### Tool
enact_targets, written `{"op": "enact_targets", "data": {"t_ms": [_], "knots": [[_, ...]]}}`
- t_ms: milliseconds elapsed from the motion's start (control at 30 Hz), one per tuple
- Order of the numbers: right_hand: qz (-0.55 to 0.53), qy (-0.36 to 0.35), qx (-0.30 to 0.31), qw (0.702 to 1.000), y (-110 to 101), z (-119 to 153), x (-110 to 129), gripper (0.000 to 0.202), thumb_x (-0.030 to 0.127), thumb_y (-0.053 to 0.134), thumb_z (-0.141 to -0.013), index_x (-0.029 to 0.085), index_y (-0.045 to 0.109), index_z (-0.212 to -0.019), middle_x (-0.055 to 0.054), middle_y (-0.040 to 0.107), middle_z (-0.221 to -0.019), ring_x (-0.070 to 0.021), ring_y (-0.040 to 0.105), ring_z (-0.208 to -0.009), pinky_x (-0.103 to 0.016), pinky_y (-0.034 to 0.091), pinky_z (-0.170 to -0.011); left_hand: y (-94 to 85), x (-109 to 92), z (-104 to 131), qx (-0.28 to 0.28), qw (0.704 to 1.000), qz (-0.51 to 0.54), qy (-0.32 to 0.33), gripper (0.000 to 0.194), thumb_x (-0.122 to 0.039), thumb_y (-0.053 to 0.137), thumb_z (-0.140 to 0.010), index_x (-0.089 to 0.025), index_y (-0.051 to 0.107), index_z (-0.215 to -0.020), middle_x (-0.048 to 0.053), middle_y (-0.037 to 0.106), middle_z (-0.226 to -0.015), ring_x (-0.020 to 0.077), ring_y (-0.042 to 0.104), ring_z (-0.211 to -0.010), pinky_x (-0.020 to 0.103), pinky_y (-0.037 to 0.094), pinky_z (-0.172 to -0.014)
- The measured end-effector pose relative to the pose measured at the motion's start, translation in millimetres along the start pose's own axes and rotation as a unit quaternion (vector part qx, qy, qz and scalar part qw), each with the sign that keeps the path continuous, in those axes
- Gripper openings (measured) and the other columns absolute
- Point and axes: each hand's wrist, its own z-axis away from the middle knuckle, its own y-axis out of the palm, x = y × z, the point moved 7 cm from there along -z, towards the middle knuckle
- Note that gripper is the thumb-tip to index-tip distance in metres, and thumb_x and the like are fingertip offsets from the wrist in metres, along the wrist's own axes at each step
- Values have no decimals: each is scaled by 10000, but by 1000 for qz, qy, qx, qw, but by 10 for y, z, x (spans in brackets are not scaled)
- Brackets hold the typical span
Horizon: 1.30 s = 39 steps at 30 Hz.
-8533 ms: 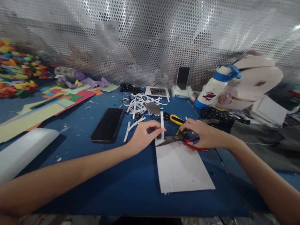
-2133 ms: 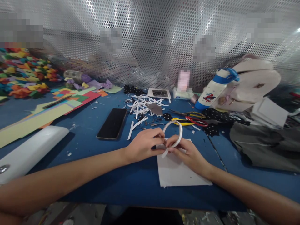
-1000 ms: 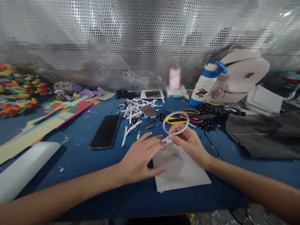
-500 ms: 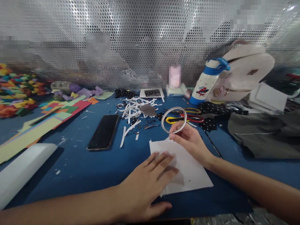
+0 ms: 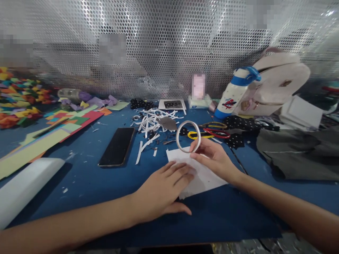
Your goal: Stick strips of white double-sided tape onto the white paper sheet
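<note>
Your right hand (image 5: 212, 155) is gripping a ring-shaped roll of white tape (image 5: 199, 132) by its near edge, with thumb and fingers pinching it so that it is standing up above the far edge of a white paper sheet (image 5: 209, 178). Your left hand (image 5: 161, 188) is lying palm down with its fingers extended over the left part of that sheet, which is resting near you on the blue worktop (image 5: 233, 218). Beyond the roll, yellow-and-red-handled cutting tools (image 5: 218, 133) are crowding the space, partly showing past the ring. Far and slightly left of the sheet, a tangle of white strips (image 5: 148, 121) is spreading out, with a grey scrap (image 5: 167, 123) lying against it. A dark phone (image 5: 118, 146) is taking up room on the left, and further left coloured paper sheets (image 5: 53, 137) are lying overlapped, with a long white object (image 5: 26, 187) nearer you. On the far right, a blue-capped bottle (image 5: 230, 95) is leaning toward a pale bag (image 5: 280, 81); nearer, black dotted fabric (image 5: 238, 123) and crumpled grey material (image 5: 296, 151) are covering the right side.
</note>
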Motion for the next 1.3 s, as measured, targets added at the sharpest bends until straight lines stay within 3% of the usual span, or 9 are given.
{"op": "enact_targets", "data": {"t_ms": [67, 167, 267, 633, 833, 933, 1133, 1300], "knots": [[24, 12, 19, 999, 45, 17, -35, 110, 257, 672, -854, 202, 608, -925, 4, 605, -854, -113, 566, -760, -248, 475, -713, -59, 34, 20, -17, 1000, -3, 10, 683, -662, 492, -862, -143, 486, -1307, 128, 553, -1339, 298, 479, -1282, 495, 339, -1125], [49, 35, 65, 996, 135, 55, -108, 106, 252, 673, -851, 191, 611, -912, 2, 617, -837, -110, 558, -729, -241, 469, -679, -130, 137, 25, -33, 999, -10, 6, 338, -393, 468, -969, -151, 570, -1182, 101, 629, -1198, 249, 580, -1141, 459, 425, -1049], [41, 64, 107, 991, 199, 98, -179, 90, 246, 666, -858, 190, 617, -907, 6, 621, -837, -107, 562, -737, -230, 470, -684, -153, 239, 5, -42, 999, -10, 12, 236, -271, 440, -977, -163, 612, -1097, 72, 660, -1091, 221, 616, -1051, 427, 481, -973], [28, 114, 198, 973, 229, 172, -204, 84, 232, 680, -855, 191, 624, -903, 8, 627, -877, -109, 588, -820, -211, 485, -757, -78, 359, -13, -56, 998, 6, 22, 202, -208, 474, -957, -171, 614, -1099, 50, 674, -1059, 199, 621, -1046, 382, 481, -984], [18, 82, 176, 981, 181, 128, -168, 37, 168, 568, -919, 185, 594, -940, -7, 575, -910, -121, 556, -858, -250, 464, -800, -80, 400, -8, -56, 998, 18, -12, 282, -213, 464, -954, -152, 539, -1219, 85, 622, -1223, 228, 593, -1096, 402, 483, -983], [25, 65, 173, 982, 171, 132, -148, 64, 169, 539, -932, 190, 592, -959, -23, 558, -931, -143, 551, -885, -286, 459, -817, -108, 450, 11, -64, 994, 77, -51, 323, -189, 475, -938, -175, 503, -1260, 74, 616, -1243, 217, 574, -1152, 382, 479, -1003], [26, 25, 209, 977, 233, 179, -88, 104, 144, 514, -932, 200, 585, -983, -40, 554, -968, -163, 553, -923, -319, 462, -837, -137, 511, 11, -94, 948, 285, -101, 480, -180, 496, -939, -248, 412, -1406, 61, 548, -1370, 204, 536, -1244, 353, 466, -1041], [-64, 85, 128, 986, 199, 181, -162, 327, 153, 598, -888, 241, 437, -1159, 15, 550, -891, -118, 576, -784, -275, 495, -750, -184, 581, -37, -136, 914, 352, -151, 408, -219, 514, -950, -271, 507, -1355, 45, 553, -1373, 217, 514, -1272, 393, 444, -1069]]}}
